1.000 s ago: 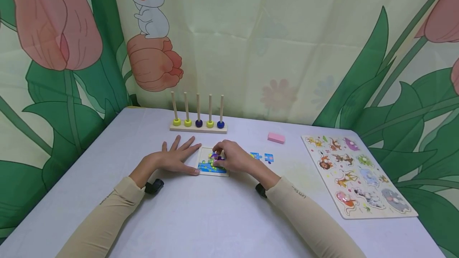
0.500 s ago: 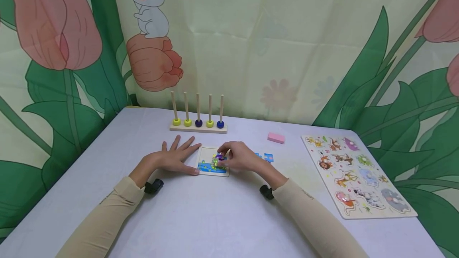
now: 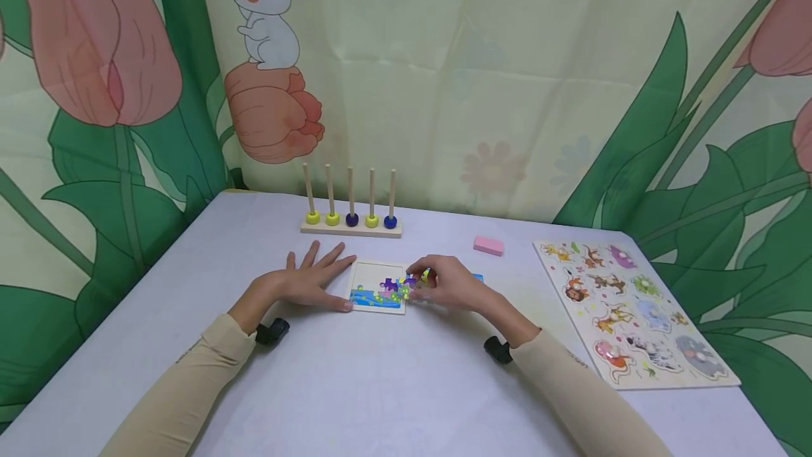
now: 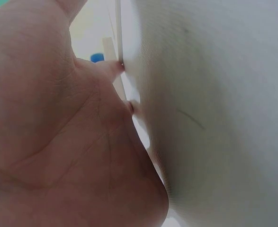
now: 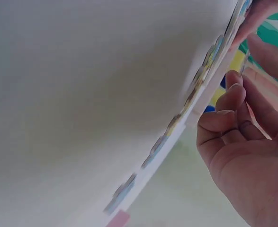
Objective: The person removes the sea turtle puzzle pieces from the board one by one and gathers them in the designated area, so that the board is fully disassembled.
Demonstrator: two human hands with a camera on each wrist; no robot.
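Pinching a small puzzle piece (image 3: pixel 423 278), my right hand (image 3: pixel 453 288) sits at the puzzle tray's (image 3: pixel 378 288) right edge, while my flat left hand (image 3: pixel 311 282) steadies its left.

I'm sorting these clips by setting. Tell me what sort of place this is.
Probably a children's play or early-learning corner. A backdrop printed with a cartoon rabbit and tulips hangs behind the table, which holds a wooden peg-and-bead rack, an animal peg puzzle and a small jigsaw tray.

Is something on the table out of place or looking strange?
Nothing is spilled or damaged. Only the small jigsaw tray looks unfinished: its upper part is bare. A loose blue piece lies behind the right hand. The animal puzzle board looks complete.
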